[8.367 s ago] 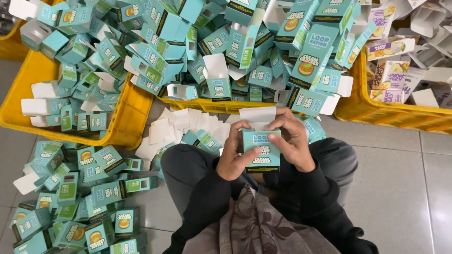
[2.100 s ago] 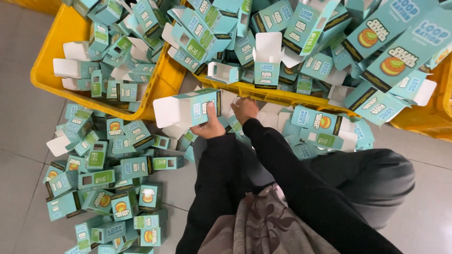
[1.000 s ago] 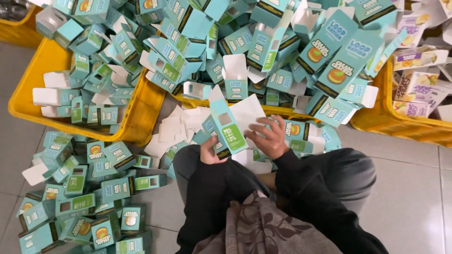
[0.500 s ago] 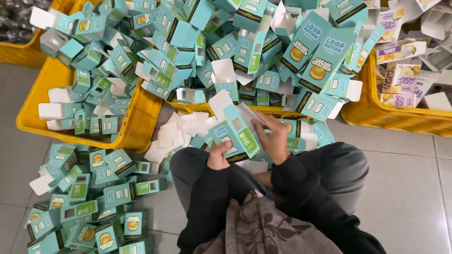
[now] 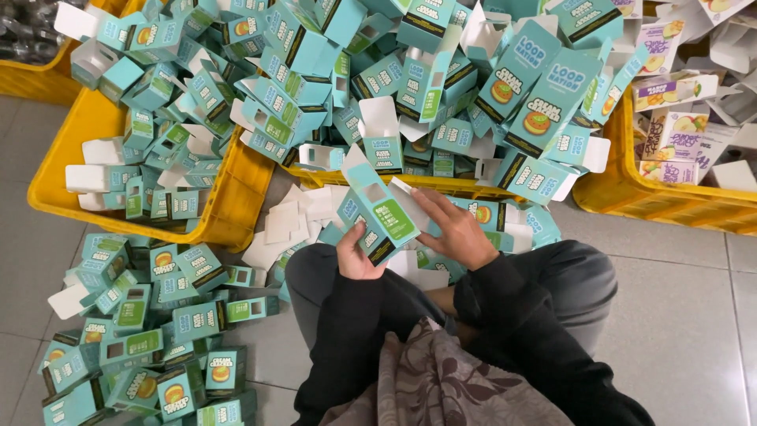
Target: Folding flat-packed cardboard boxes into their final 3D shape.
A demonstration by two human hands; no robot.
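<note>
Your carton (image 5: 377, 217) is teal with a green panel, a black edge stripe and a white inside flap. The floor pile (image 5: 150, 315) shows the same teal, some faces carrying an orange-and-brown burger picture. The crates (image 5: 236, 197) are yellow. Your sleeves (image 5: 355, 331) are black, and the cloth (image 5: 441, 383) on your lap is grey-brown with a pale paisley pattern.
</note>
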